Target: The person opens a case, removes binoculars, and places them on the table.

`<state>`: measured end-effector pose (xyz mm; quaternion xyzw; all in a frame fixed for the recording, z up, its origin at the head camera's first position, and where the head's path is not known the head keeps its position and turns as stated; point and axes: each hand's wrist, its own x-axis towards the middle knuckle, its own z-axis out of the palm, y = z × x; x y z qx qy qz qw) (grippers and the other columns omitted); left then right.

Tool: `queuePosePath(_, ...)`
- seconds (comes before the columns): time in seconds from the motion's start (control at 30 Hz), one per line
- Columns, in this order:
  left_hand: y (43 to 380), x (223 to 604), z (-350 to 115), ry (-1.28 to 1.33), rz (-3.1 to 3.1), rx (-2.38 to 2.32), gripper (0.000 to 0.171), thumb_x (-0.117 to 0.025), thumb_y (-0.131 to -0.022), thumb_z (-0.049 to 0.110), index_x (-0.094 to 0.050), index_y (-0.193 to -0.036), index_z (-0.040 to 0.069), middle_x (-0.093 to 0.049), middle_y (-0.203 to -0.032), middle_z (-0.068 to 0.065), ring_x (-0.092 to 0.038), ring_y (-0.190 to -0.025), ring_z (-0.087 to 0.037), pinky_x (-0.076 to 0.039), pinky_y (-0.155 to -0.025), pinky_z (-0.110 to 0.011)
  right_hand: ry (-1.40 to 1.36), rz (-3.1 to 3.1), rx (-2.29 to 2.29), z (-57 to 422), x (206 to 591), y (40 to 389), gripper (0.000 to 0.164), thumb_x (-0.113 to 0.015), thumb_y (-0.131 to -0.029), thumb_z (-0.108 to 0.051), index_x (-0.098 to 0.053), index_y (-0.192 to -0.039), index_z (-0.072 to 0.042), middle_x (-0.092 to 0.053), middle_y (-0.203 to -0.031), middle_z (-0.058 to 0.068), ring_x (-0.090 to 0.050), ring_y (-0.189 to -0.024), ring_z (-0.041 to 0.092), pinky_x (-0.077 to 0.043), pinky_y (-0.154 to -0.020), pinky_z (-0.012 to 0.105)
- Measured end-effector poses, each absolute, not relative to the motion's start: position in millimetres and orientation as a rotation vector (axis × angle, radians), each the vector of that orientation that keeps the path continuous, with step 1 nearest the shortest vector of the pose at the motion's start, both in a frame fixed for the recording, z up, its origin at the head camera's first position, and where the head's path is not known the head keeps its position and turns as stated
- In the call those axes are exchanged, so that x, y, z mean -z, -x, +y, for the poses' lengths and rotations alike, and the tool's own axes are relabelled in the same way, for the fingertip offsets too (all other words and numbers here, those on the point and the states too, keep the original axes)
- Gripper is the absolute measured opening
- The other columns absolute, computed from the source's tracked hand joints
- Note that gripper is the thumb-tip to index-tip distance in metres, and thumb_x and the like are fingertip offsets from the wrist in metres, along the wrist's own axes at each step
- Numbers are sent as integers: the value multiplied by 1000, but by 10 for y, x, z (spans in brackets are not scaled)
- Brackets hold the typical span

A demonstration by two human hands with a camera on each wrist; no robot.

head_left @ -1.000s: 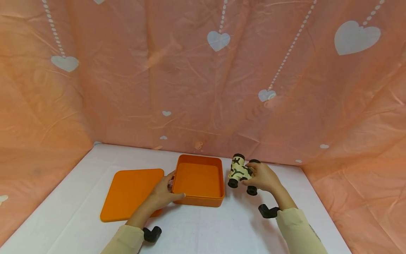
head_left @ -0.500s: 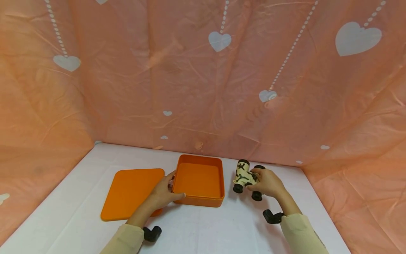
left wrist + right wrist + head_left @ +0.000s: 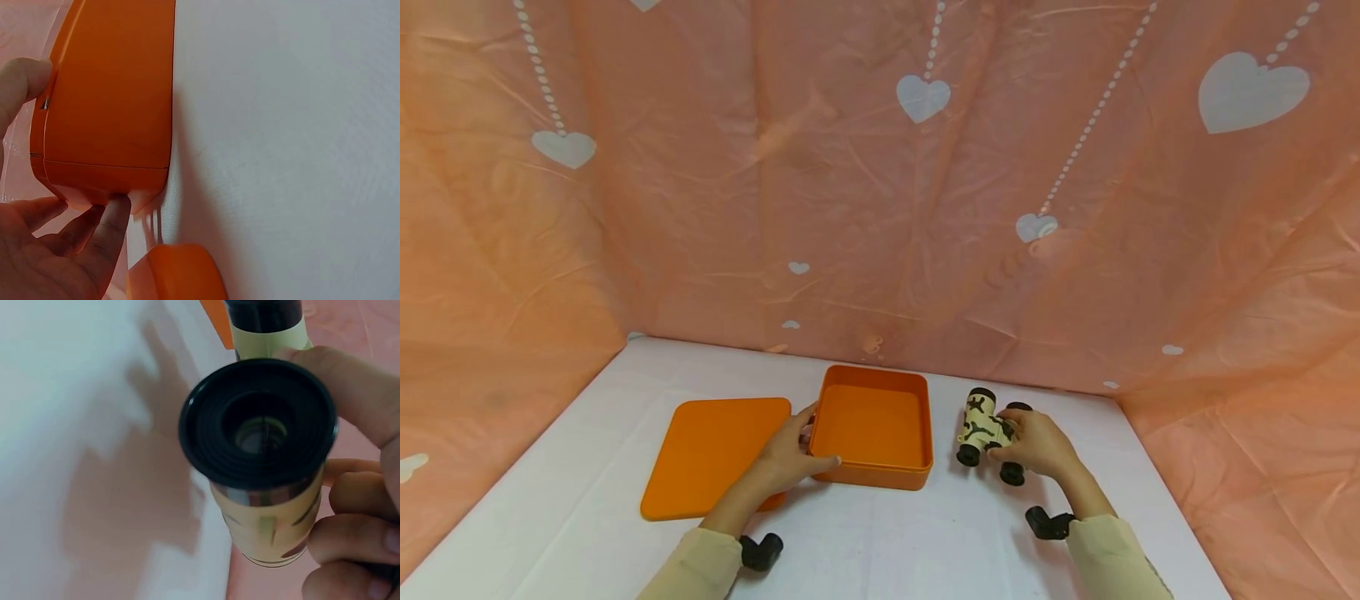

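Note:
An open square orange box stands on the white table, its inside bare. My left hand grips its near left corner, thumb at the front rim and fingers against the left wall. In the left wrist view, the fingertips press one wall of the box. To the right of the box, my right hand holds toy binoculars in cream camouflage with black ends, thumb and fingers around the middle. One eyepiece faces the right wrist camera, and their shadow falls on the table.
A flat orange lid lies left of the box, partly behind my left forearm. White cloth covers the table. Peach curtains with white hearts enclose the back and sides. Black wrist-camera mounts stick out near both sleeves.
My right hand has carried the binoculars right and toward me, away from the box. The left hand and the box keep their place.

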<state>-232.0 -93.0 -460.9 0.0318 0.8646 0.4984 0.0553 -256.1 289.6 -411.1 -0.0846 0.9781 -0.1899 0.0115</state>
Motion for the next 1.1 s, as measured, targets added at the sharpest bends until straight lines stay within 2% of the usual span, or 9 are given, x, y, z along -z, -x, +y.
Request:
queuePosePath(0.2, 2325, 4620, -931, -107, 2627, -1514, 97, -85, -72, 27, -30, -152, 13, -59, -124, -13, -59, -107, -25, -51, -97, -48, 226, 3018, 629, 2895, 4170, 2544, 70, -84, -67, -32, -61, -126, -2, -56, -72, 1, -46, -70, 15, -42, -64, 32)
queuePosePath(0.37, 2329, 4614, -929, -115, 2614, -1546, 96, -84, -73, 24, -30, -152, 12, -59, -123, -13, -60, -106, -25, -52, -97, -46, 193, 3000, 651, 2889, 4214, 2532, 71, -85, -66, -32, -61, -126, -3, -51, -71, 2, -44, -68, 16, -37, -59, 29)
queuePosePath(0.5, 2321, 4604, -931, -116, 2601, -1562, 96, -84, -73, 23, -30, -152, 11, -59, -124, -13, -60, -107, -25, -52, -97, -46, 195, 3013, 637, 2888, 4237, 2520, 71, -86, -65, -32, -62, -125, -4, -61, -82, 2, -49, -74, 16, -44, -64, 32)
queuePosePath(0.6, 2317, 4604, -931, -111, 2600, -1558, 96, -84, -73, 23, -30, -152, 11, -58, -124, -14, -60, -107, -25, -52, -97, -46, 190, 3008, 638, 2888, 4247, 2516, 71, -86, -65, -32, -62, -125, -4, -63, -85, 3, -51, -74, 16, -45, -63, 33)
queuePosePath(0.83, 2322, 4605, -931, -122, 2598, -1565, 96, -84, -74, 23, -29, -152, 11, -59, -126, -13, -59, -109, -25, -50, -99, -47, 191, 2998, 651, 2891, 4284, 2523, 73, -86, -65, -32, -61, -127, -4, -60, -78, 2, -48, -70, 16, -41, -59, 31)
queuePosePath(1.1, 2320, 4613, -932, -126, 2589, -1579, 96, -83, -74, 22, -29, -152, 10, -59, -126, -13, -59, -109, -25, -51, -99, -46, 205, 3012, 635, 2901, 4309, 2537, 71, -86, -65, -33, -62, -125, -5, -65, -86, 3, -51, -75, 15, -46, -64, 34)
